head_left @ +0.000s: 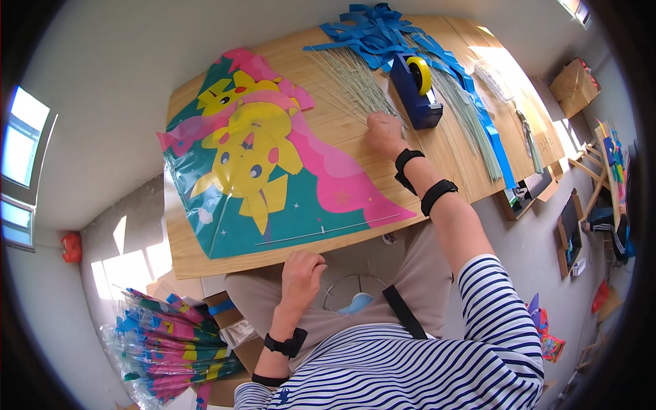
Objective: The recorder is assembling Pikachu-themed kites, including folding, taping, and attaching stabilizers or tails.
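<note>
My right hand reaches over the wooden table, its fingers closed at the near ends of a fanned bundle of thin pale sticks. How many sticks it grips is hidden. At the table's front edge my left hand is curled, and no object shows in it. A kite-like plastic sheet, green and pink with yellow cartoon figures, is spread on the table's left side. One thin pale rod lies along its near edge. Beside my right hand stands a dark blue tape dispenser with a yellow roll.
Blue strips are heaped at the far edge. More sticks, a long blue strip and scissors lie at the right. Folded printed sheets sit below the table at the left. A carton stands at the far right.
</note>
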`<state>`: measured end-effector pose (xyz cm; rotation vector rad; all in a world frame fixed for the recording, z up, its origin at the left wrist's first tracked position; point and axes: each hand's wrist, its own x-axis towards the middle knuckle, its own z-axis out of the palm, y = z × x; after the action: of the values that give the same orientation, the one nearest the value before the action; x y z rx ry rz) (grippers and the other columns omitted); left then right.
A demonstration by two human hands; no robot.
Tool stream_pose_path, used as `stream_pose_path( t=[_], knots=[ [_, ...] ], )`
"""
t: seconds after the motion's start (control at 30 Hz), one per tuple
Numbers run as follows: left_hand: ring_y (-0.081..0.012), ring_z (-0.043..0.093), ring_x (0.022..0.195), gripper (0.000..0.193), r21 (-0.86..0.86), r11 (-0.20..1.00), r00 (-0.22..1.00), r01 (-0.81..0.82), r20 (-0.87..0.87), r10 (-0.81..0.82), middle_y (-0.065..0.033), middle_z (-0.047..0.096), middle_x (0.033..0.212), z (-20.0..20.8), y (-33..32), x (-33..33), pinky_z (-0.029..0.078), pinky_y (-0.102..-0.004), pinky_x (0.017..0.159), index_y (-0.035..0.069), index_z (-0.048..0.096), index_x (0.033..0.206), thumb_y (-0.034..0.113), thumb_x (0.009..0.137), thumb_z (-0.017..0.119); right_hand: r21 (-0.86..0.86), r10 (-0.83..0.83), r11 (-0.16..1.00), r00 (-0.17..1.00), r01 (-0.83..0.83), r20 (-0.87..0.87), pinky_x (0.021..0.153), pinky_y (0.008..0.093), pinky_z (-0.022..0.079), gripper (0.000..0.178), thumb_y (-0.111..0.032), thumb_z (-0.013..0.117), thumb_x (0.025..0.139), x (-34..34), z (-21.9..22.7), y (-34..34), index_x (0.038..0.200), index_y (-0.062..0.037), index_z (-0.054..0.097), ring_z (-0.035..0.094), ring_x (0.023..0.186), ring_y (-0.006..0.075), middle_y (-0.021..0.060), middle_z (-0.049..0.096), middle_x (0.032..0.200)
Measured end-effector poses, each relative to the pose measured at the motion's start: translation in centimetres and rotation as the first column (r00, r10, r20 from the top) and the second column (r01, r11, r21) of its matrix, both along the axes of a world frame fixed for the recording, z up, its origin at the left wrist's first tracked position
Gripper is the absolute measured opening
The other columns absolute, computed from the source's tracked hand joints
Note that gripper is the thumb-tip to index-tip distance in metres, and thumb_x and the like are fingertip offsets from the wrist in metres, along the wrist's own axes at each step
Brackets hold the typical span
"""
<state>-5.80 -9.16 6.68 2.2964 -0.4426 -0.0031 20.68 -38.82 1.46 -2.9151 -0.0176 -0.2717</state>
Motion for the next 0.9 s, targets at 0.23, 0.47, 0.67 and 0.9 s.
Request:
stream_pose_path(
  t=[0.23, 0.47, 0.67, 0.9],
  knots=[
    [-0.0276, 0.062, 0.082, 0.009, -0.022, 0.999, 0.999, -0.037, -0.025, 0.036, -0.0117, 0.063, 0.082, 0.8, -0.4, 1.1, 0.049, -0.0367, 0.070, 0.001, 0.066, 0.088, -0.001, 0.079, 0.069, 0.120, -0.104, 0.989, 0.988, 0.091, 0.111, 0.068, 0.0464, 0.054, 0.009, -0.005, 0.062, 0.075, -0.8, 1.1, -3.3, 0.078, 0.0001, 0.069, 0.069, 0.082, 0.0402, 0.0250, 0.069, 0.087],
    [-0.0173, 0.063, 0.099, 0.029, -0.651, 0.680, 0.913, -0.336, -0.402, 0.066, -0.0124, 0.066, 0.112, 1.6, -1.7, 5.7, 0.054, -0.0335, 0.090, -0.003, 0.058, 0.124, 0.005, 0.097, 0.060, 0.919, 0.431, 0.387, 0.865, 0.080, -0.257, 0.059, 0.0249, 0.045, 0.018, -0.014, 0.063, 0.091, -14.0, 8.9, -0.8, 0.081, 0.0009, 0.065, 0.054, 0.067, 0.0080, 0.0008, 0.059, 0.070],
    [-0.0212, 0.063, 0.101, 0.037, -0.847, 0.344, 0.855, -0.406, -0.484, -0.183, -0.0151, 0.063, 0.120, 3.9, -3.1, 7.3, 0.053, -0.0381, 0.093, 0.000, 0.049, 0.134, 0.012, 0.100, 0.056, 0.946, 0.542, 0.146, 0.777, 0.290, -0.321, 0.057, 0.0207, 0.038, 0.008, -0.011, 0.063, 0.091, -25.7, 10.1, -0.5, 0.086, -0.0056, 0.062, 0.047, 0.065, 0.0052, -0.0033, 0.054, 0.072],
    [-0.0185, 0.068, 0.088, 0.015, -0.870, 0.323, 0.857, -0.373, -0.456, -0.241, -0.0100, 0.069, 0.097, 3.7, -3.6, 5.6, 0.058, -0.0330, 0.083, 0.000, 0.062, 0.111, 0.006, 0.097, 0.059, 0.951, 0.521, 0.071, 0.802, 0.300, -0.292, 0.056, 0.0200, 0.034, 0.011, -0.012, 0.065, 0.092, -29.3, 10.0, -0.9, 0.084, -0.0045, 0.062, 0.046, 0.061, 0.0053, -0.0030, 0.054, 0.068]
  ],
)
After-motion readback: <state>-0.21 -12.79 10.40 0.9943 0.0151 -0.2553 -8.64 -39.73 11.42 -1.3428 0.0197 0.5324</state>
